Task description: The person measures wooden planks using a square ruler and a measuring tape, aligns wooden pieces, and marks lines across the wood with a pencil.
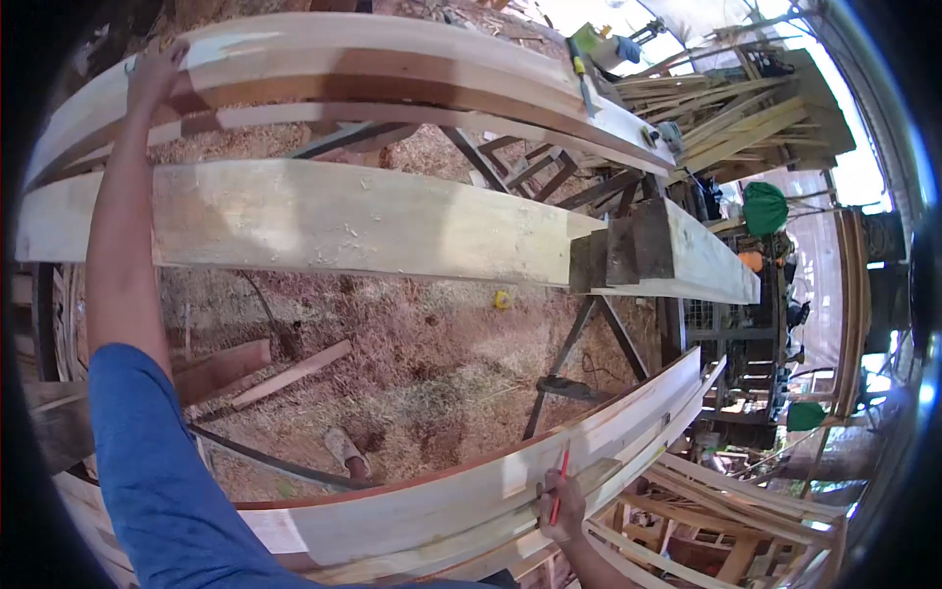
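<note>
My right hand [561, 508] is closed around a red pencil [557, 491], just above a long pale board [461, 496] near me. A narrow wooden strip [579, 479] lies along this board beside the hand. My left arm, in a blue sleeve, stretches across the middle plank [363, 216] to the far side. There my left hand [157, 74] rests at the left end of a long far beam [392, 44], its fingers apart; what lies under the palm is hidden.
Dark metal stands [579, 363] support the timbers. Stacked wood blocks [623, 250] sit on the middle plank's right end. A handled tool [581, 79] lies on the far beam. Shavings cover the ground, with a yellow object [502, 299] and loose offcuts [294, 373]. Wood strips [746, 118] are piled at right.
</note>
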The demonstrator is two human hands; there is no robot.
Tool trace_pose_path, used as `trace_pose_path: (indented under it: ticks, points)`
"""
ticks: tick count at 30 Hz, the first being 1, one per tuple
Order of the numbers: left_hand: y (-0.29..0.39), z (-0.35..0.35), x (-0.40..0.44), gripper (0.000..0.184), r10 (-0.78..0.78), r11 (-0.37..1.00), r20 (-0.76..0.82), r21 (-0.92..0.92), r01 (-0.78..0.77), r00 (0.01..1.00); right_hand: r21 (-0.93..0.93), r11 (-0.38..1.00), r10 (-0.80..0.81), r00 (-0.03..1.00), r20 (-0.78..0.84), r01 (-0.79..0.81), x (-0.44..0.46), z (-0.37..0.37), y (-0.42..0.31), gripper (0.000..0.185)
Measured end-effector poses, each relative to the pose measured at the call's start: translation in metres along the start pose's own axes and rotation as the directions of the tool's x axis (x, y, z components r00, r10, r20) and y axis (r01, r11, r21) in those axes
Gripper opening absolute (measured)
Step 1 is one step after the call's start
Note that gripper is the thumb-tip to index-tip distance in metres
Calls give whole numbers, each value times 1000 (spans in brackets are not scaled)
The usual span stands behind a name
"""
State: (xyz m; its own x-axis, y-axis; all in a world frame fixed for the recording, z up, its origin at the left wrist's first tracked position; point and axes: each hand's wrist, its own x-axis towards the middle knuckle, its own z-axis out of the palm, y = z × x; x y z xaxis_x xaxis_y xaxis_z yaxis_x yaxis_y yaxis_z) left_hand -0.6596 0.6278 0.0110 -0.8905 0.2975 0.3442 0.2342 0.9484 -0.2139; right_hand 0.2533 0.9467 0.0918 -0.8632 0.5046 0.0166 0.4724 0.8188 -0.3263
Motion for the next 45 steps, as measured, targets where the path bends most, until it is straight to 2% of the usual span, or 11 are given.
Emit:
trace_pose_path:
  ticks: [4,6,8,10,12,14,16,20,26,31,45]
  points:
    - [14,-57,-55,50,3,968,0,-252,-3,1000,7,1000,19,1000,-4,-19,-5,-6,-2,32]
    - [43,-68,-117,74,20,593,-274,-771,-232,962,21,997,-72,994,-81,73,-5,-3,5,33]
    - [81,-142,-219,69,150,214,46,-977,13,988,36,996,-83,991,-101,87,-4,-9,3,32]
    - [117,-235,-325,57,236,-129,504,-831,541,831,74,992,-96,991,-97,104,-9,-10,1,31]
    - [135,-320,-410,45,434,21,702,-635,772,566,117,985,-121,989,-89,131,-9,-11,4,30]
    - [180,-310,-522,62,678,-608,397,-169,776,618,166,973,-140,984,-111,158,-13,-13,4,29]
    - [215,-389,-573,62,808,-540,417,242,806,416,204,961,-162,976,-145,190,-12,-20,4,29]
    - [269,-440,-657,37,829,-269,473,-128,954,298,291,901,-239,928,-286,321,-19,-23,12,28]
    - [312,-465,-683,29,427,-84,309,-922,378,850,601,655,-319,889,-329,457,-29,-65,-13,22]
    - [370,-547,-685,30,243,78,157,-987,142,957,775,631,-314,904,289,-29,-23,-105,49,24]
    - [450,-543,-708,36,290,767,339,-642,-6,895,676,735,-257,904,341,-46,23,-138,253,28]
